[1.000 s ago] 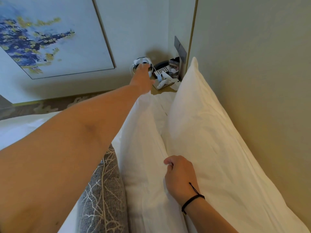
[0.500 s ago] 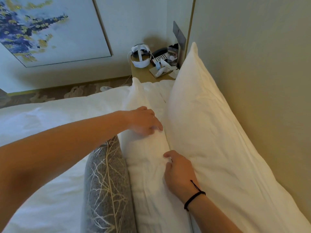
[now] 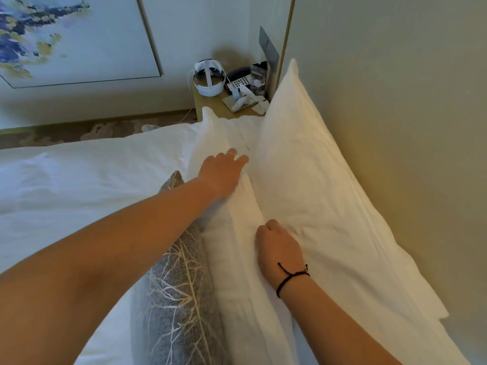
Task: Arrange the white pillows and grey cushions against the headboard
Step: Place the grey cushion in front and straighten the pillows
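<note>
- The back white pillow (image 3: pixel 311 185) leans upright against the headboard (image 3: pixel 395 127); the front white pillow (image 3: pixel 232 259) stands just before it, touching it along a deep crease.
- A grey cushion (image 3: pixel 176 291) with a pale branch pattern stands in front of both, pressed against the front pillow.
- The left hand (image 3: pixel 224 171) lies flat on the front pillow's top edge, its grip spread apart, fingers extended and pressing on the fabric rather than clamping it.
- The right hand (image 3: pixel 279 246) has its grip curled together, knuckles dug into the crease between the two pillows; whether it pinches cloth there I cannot tell.
- The step in hand looks like seating and smoothing the front pillow against the back one.
- To do it well: push the front pillow back evenly with both hands so it stands as upright as its neighbour, then smooth the top edge outward toward the far corner (image 3: pixel 208 114).
- Keep pressure light near the cushion so it does not tip toward the duvet (image 3: pixel 79 185).
- Avoid dragging the back pillow off the headboard.
</note>
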`<move>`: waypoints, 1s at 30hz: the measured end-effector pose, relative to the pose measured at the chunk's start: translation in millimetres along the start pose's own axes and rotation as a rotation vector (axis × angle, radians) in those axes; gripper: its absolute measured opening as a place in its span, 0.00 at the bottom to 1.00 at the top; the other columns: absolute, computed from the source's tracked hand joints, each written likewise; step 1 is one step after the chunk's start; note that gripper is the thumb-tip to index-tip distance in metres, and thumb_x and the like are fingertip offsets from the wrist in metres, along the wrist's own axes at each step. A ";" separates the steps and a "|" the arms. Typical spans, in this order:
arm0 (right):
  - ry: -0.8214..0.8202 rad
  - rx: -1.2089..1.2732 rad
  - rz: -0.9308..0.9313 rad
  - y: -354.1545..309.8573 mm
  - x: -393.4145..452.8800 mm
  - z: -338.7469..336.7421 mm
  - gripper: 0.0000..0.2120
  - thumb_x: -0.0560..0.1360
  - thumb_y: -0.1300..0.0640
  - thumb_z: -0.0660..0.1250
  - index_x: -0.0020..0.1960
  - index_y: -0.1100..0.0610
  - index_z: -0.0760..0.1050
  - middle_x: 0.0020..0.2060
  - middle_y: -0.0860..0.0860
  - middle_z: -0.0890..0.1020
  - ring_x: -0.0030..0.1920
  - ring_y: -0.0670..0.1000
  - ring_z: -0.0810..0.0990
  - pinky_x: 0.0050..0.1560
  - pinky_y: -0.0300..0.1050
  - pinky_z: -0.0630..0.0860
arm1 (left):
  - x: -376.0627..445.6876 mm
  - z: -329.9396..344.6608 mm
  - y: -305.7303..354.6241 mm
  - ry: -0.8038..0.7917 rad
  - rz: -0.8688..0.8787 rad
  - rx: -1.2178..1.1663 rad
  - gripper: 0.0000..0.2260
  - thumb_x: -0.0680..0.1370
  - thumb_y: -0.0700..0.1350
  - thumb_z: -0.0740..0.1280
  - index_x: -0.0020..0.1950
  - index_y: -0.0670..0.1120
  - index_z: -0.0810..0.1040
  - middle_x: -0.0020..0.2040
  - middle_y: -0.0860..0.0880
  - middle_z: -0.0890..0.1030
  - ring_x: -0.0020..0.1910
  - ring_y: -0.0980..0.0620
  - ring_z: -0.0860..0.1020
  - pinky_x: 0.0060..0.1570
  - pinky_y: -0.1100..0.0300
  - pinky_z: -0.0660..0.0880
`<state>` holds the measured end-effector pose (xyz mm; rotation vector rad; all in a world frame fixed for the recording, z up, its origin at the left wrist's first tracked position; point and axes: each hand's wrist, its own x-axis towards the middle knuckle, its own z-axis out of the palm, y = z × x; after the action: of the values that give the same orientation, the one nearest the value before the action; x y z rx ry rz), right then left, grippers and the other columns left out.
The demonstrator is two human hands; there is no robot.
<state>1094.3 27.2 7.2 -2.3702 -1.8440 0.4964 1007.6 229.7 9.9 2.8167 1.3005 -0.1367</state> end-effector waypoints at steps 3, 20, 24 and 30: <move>0.146 0.056 -0.036 -7.0 -45.7 5.6 0.05 0.74 0.65 0.63 0.42 0.57 0.74 0.43 0.50 0.74 0.37 0.52 0.71 0.33 0.43 0.65 | -22.9 8.6 -2.0 0.035 -0.205 -0.022 0.26 0.78 0.57 0.64 0.71 0.49 0.61 0.70 0.42 0.67 0.63 0.41 0.72 0.58 0.45 0.72; -0.039 0.077 0.268 3.2 -167.4 34.9 0.13 0.82 0.41 0.47 0.46 0.49 0.59 0.40 0.49 0.79 0.34 0.53 0.68 0.34 0.48 0.62 | -9.1 -7.1 35.5 -0.098 -0.371 -0.565 0.06 0.80 0.43 0.58 0.50 0.41 0.72 0.48 0.44 0.72 0.48 0.46 0.71 0.50 0.56 0.68; -0.034 0.010 0.307 16.0 -170.2 32.2 0.14 0.82 0.42 0.47 0.45 0.49 0.60 0.33 0.46 0.71 0.30 0.50 0.66 0.29 0.46 0.58 | -6.1 -4.6 50.6 -0.124 -0.391 -0.542 0.06 0.80 0.42 0.59 0.44 0.41 0.70 0.44 0.45 0.72 0.45 0.47 0.71 0.46 0.56 0.68; 0.032 -0.023 0.249 2.6 -190.7 30.3 0.16 0.79 0.37 0.53 0.51 0.49 0.65 0.45 0.47 0.76 0.39 0.52 0.77 0.32 0.46 0.64 | -35.9 -3.5 38.7 -0.204 -0.361 -0.467 0.09 0.78 0.46 0.62 0.39 0.45 0.70 0.39 0.47 0.73 0.41 0.46 0.74 0.42 0.54 0.71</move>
<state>1046.3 -159.7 15.0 -2.6220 -1.5567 0.4584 1014.1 177.7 16.7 2.1134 1.5388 -0.1083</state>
